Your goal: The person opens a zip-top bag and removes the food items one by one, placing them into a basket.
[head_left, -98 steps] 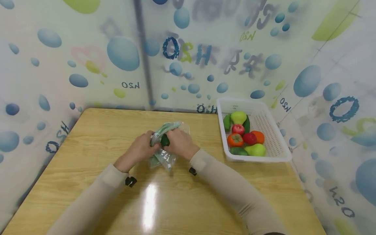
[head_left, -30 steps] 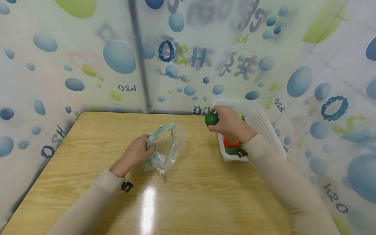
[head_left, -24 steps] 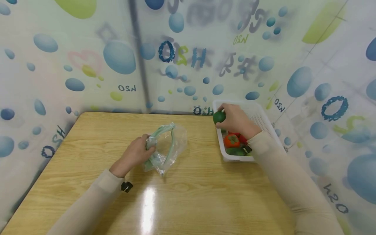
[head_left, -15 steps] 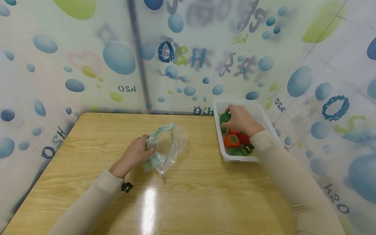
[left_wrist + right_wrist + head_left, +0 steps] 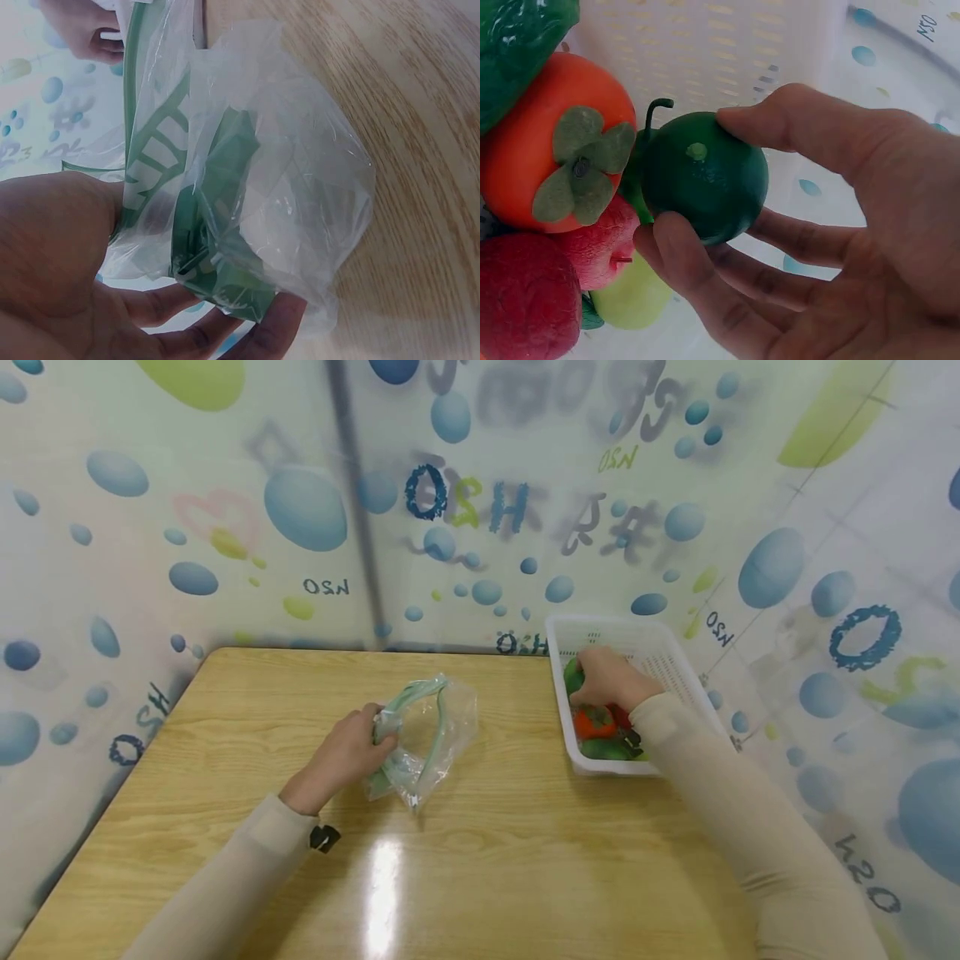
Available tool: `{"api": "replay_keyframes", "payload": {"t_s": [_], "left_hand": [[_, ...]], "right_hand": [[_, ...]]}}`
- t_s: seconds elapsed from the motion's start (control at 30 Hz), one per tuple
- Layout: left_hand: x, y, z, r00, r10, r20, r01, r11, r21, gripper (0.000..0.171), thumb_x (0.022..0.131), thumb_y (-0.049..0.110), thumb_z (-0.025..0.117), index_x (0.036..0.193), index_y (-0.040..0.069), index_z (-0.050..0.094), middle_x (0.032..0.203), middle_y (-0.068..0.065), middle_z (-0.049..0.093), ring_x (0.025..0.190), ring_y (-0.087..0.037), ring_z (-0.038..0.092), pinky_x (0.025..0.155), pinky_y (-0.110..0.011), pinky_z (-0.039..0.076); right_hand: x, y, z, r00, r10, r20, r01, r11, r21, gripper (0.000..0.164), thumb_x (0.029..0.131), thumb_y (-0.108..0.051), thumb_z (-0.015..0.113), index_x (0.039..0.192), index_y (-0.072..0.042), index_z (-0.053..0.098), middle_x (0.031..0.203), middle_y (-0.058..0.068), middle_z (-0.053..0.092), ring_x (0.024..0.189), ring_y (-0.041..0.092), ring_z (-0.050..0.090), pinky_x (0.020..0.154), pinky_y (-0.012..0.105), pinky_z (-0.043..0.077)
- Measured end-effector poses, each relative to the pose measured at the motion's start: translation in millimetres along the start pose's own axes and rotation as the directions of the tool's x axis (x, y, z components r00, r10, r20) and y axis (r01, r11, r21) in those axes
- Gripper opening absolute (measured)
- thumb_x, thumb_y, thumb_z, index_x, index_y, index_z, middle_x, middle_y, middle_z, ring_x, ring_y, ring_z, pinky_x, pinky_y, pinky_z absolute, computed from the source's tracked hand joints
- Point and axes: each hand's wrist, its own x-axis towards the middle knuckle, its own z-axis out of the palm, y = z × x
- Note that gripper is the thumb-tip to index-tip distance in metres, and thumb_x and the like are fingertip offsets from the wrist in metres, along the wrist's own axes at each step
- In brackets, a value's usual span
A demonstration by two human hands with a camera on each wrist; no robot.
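Observation:
My left hand (image 5: 347, 750) grips the edge of a clear plastic zip bag (image 5: 453, 722) with green bands, its mouth spread wide. In the left wrist view the bag (image 5: 300, 165) is crumpled over the wooden table, with fingertips under its green band. My right hand (image 5: 611, 680) is down inside the white basket (image 5: 617, 767) at the right. In the right wrist view its thumb and fingers hold a round dark green fruit (image 5: 705, 180) beside a pear's thin stem. That fruit is hidden behind the hand in the head view.
Inside the basket lie an orange persimmon (image 5: 592, 150), red apples (image 5: 525, 296), a yellow-green pear (image 5: 634, 296) and a glossy green vegetable (image 5: 521, 52). The wooden table (image 5: 480, 860) ends at a patterned curtain wall (image 5: 465, 568) behind and at both sides.
My right hand has carried the dark green fruit from the bag rightward and lowered it into the basket. My left hand stays on the bag, whose mouth now stands wider.

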Motion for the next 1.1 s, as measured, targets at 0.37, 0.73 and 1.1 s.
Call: {"api": "replay_keyframes", "payload": {"t_s": [0.37, 0.73, 1.1], "left_hand": [[-2.6, 1.4, -2.4, 1.000, 0.003, 0.002, -0.003, 1.000, 0.008, 0.068, 0.114, 0.026, 0.067, 0.165, -0.015, 0.047, 0.142, -0.039, 0.069, 0.112, -0.039, 0.074, 0.085, -0.047, 0.068], [-1.0, 4.6, -4.1, 0.999, -0.034, 0.004, 0.034, 0.999, -0.006, 0.082, 0.116, 0.038, 0.069, 0.172, -0.013, 0.038, 0.153, -0.043, 0.060, 0.127, -0.050, 0.071, 0.099, -0.059, 0.068], [-5.9, 11.7, -12.5, 0.999, -0.028, 0.020, 0.028, 1.000, 0.007, 0.105, 0.111, 0.067, 0.071, 0.179, -0.004, 0.033, 0.172, -0.046, 0.042, 0.158, -0.068, 0.045, 0.125, -0.081, 0.047]], "right_hand": [[-3, 3, 3, 1.000, 0.009, -0.004, -0.009, 1.000, -0.009, 0.052, 0.104, -0.017, 0.083, 0.149, 0.007, 0.069, 0.142, 0.028, 0.076, 0.115, 0.036, 0.070, 0.115, 0.057, 0.062], [-24, 6, -7, 0.997, -0.011, -0.072, 0.011, 1.000, -0.001, 0.050, 0.109, -0.025, 0.080, 0.149, 0.004, 0.071, 0.145, 0.029, 0.077, 0.124, 0.042, 0.072, 0.120, 0.062, 0.059], [-56, 3, -8, 0.986, -0.045, -0.160, 0.053, 0.997, 0.050, 0.047, 0.112, -0.022, 0.074, 0.151, 0.003, 0.071, 0.150, 0.029, 0.076, 0.134, 0.049, 0.074, 0.121, 0.065, 0.059]]}}
